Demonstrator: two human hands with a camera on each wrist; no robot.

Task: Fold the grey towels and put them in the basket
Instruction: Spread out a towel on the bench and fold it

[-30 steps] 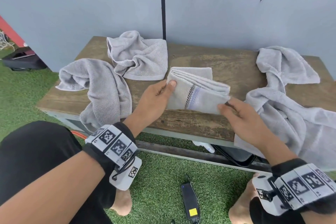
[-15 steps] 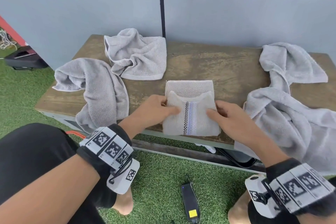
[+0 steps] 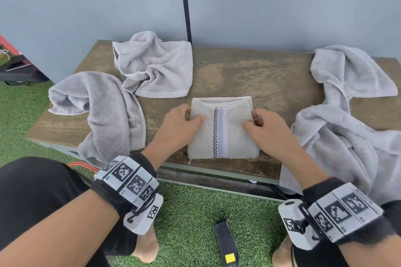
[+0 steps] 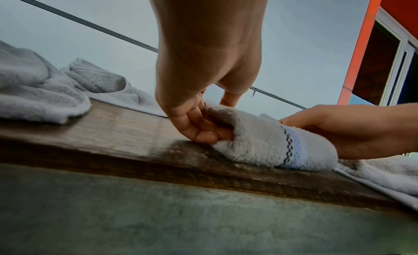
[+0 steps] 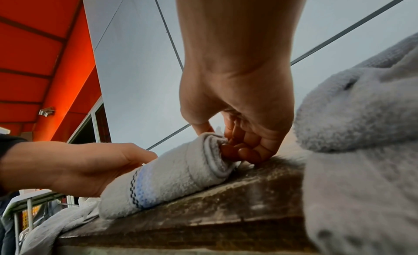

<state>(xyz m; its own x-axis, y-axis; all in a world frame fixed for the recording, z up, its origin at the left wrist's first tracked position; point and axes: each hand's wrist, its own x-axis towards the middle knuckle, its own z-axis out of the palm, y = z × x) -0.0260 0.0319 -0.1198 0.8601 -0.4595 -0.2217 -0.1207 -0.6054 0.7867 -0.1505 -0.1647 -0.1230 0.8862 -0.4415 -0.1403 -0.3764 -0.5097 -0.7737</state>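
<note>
Both hands [image 3: 225, 130] now outside folded towel [image 3: 222, 136]

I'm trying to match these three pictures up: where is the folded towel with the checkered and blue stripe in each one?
Head: folded towel lies centre frame on the wooden table, between the left hand and right hand.
Left wrist: folded towel right of centre, under the left hand's fingers.
Right wrist: folded towel lower centre, gripped at its end by the right hand.
Shared landmark: the stripe.
</note>
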